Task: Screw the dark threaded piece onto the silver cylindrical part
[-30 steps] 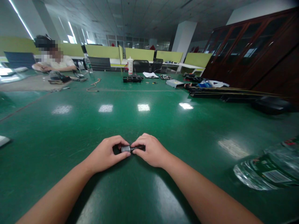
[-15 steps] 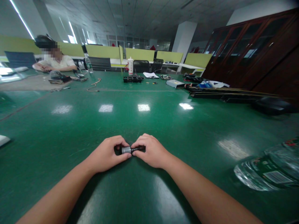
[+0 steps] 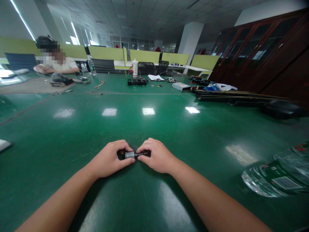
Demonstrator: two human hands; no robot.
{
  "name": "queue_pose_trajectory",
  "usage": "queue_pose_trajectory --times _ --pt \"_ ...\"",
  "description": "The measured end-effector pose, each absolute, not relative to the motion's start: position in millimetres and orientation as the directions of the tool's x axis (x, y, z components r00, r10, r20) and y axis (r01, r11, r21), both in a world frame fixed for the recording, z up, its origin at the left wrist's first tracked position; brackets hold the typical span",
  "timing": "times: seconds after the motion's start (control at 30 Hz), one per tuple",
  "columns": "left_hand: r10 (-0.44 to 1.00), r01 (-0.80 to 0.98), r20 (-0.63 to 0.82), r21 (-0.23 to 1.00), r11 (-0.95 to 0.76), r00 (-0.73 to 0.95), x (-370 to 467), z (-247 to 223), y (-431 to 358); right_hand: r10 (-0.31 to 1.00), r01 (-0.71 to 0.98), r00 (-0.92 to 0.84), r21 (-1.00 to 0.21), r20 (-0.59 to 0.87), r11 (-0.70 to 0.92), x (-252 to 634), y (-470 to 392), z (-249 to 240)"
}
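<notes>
A small silver cylinder (image 3: 129,155) lies sideways just above the green tabletop (image 3: 116,129), its left end dark and partly hidden. The thumb and fingers of my left hand (image 3: 112,159) are closed around it. From its right end a thin dark ribbed shaft (image 3: 140,154) runs toward the right. My right hand (image 3: 156,156) pinches that shaft between thumb and forefinger, and the far end is hidden in the palm. Only a narrow gap separates the fingertips of my two hands.
A large water bottle (image 3: 277,177) is at the right edge. Long dark strips (image 3: 236,96) and a grey box (image 3: 180,86) lie at the back right. Farther back are a black part (image 3: 137,82) and a white bottle (image 3: 135,68). A person (image 3: 58,62) sits at the far left.
My left hand and the silver cylinder have shifted very slightly left. The fingertips of my two hands are a little farther apart, showing more of the dark shaft.
</notes>
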State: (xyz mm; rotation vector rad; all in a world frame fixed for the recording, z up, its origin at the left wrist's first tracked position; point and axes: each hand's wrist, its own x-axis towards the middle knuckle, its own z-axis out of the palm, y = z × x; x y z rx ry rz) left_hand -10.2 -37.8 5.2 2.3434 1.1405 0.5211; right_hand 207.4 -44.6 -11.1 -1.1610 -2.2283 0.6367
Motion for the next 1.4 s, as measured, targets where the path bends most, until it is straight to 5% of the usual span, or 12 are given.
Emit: queue_pose_trajectory --times 1.4 --pt "0.792 0.598 0.179 0.565 -0.568 0.584 -17.5 4.6 -34.2 0.848 0.626 -0.474 -0.586 0.239 0.515 217.1 -41.0 -7.3"
